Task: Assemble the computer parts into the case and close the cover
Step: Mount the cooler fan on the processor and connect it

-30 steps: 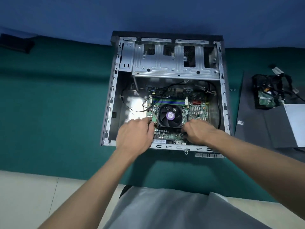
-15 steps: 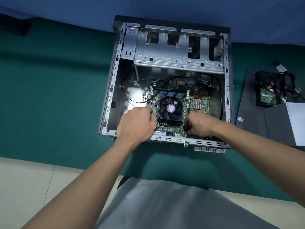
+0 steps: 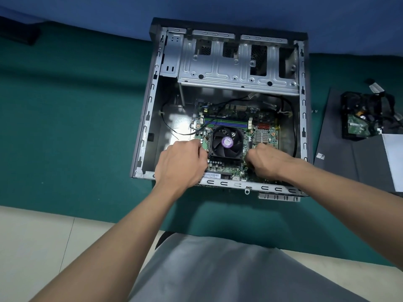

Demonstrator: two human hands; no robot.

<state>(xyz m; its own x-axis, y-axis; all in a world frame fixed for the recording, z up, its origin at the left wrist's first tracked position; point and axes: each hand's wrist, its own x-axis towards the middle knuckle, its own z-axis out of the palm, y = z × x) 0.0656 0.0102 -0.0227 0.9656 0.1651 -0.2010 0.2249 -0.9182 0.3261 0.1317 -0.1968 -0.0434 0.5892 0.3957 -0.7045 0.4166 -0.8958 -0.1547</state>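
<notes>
Two hands work inside the case, which lies open side up on the green mat, its far end near a blue backdrop. The case is bare grey steel with slotted rims. A green board lies flat on its floor, toward the right and near walls. The board has a black fan with a purple label at its middle, and blue and green slots just beyond it.

The left hand has its fingers curled, tips at the fan's near left corner. The right hand has its fingers curled down beside the fan's right edge, tips hidden. Whether either grips anything I cannot tell. Both forearms cross the near rim.

Bare floor shows between the board and the left wall, crossed by a thin black wire. A thicker cable runs along the right wall. A steel cage spans the far end, above the board's far edge.

Right of the case, apart from it, a dark panel lies flat on the mat. On it rest a drive tangled in black cables and a white sheet.
</notes>
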